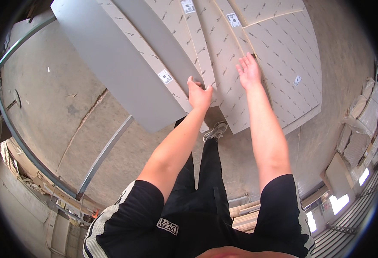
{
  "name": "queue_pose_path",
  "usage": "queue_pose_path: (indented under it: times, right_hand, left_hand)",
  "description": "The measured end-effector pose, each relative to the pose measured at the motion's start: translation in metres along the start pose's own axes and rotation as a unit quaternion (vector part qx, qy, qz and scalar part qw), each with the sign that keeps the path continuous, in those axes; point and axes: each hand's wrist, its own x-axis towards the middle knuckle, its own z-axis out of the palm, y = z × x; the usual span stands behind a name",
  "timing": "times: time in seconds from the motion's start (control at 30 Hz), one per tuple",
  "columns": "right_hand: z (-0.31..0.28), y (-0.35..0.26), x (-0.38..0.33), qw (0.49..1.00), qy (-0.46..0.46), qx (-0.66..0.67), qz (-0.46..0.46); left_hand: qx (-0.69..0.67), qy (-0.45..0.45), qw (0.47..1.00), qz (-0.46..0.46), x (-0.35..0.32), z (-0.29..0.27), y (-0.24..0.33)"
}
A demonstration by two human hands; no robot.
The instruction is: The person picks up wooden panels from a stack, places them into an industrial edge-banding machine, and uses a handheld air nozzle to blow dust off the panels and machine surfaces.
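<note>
Printed, film-covered panels lie in a stack in front of me. My left hand [199, 93] is at the near end of a narrow printed strip panel [204, 60]. Its fingers are half bent and the thumb stands apart; contact with the strip is unclear. My right hand [249, 72] is open, palm turned inward, fingers stretched out over a wider printed panel [224, 64]. Right of that hand lies a broad printed panel [288, 64] bearing a small white label [297, 80]. Left of my left hand are a labelled strip panel [144, 56] and a plain grey panel [107, 64].
Concrete floor [85, 112] with a crack surrounds the stack. A metal frame bar [105, 157] stands at the left. Wrapped boards [357, 133] rest at the right side. My shoe [215, 131] is close to the panels' near edge.
</note>
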Motion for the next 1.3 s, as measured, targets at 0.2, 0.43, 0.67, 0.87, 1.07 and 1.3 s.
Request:
queue_pose_path:
  times: [0.2,0.43,0.67,0.87,1.07,1.3]
  right_hand:
    - [0.033,0.018,-0.013,0.923,0.017,-0.370,-0.100]
    - [0.075,0.016,0.006,0.665,0.068,-0.658,-0.347]
    - [0.011,0.103,-0.032,0.918,-0.131,-0.323,-0.190]
    - [-0.009,0.141,-0.134,0.950,-0.224,-0.177,0.130]
    - [-0.048,0.163,-0.159,0.904,-0.240,-0.353,0.039]
    - [-0.109,0.213,-0.166,0.820,-0.155,-0.548,-0.059]
  left_hand:
    - [0.091,-0.003,0.994,0.053,-0.004,-0.016,0.019]
    - [-0.073,0.065,0.994,0.045,0.019,-0.020,0.006]
    - [-0.132,0.083,0.970,0.188,0.036,-0.063,0.019]
    - [-0.057,0.122,0.976,0.169,0.010,-0.052,0.015]
    - [-0.065,0.078,0.992,0.077,-0.015,-0.081,-0.021]
    - [-0.100,0.193,0.976,0.027,-0.059,-0.076,-0.087]
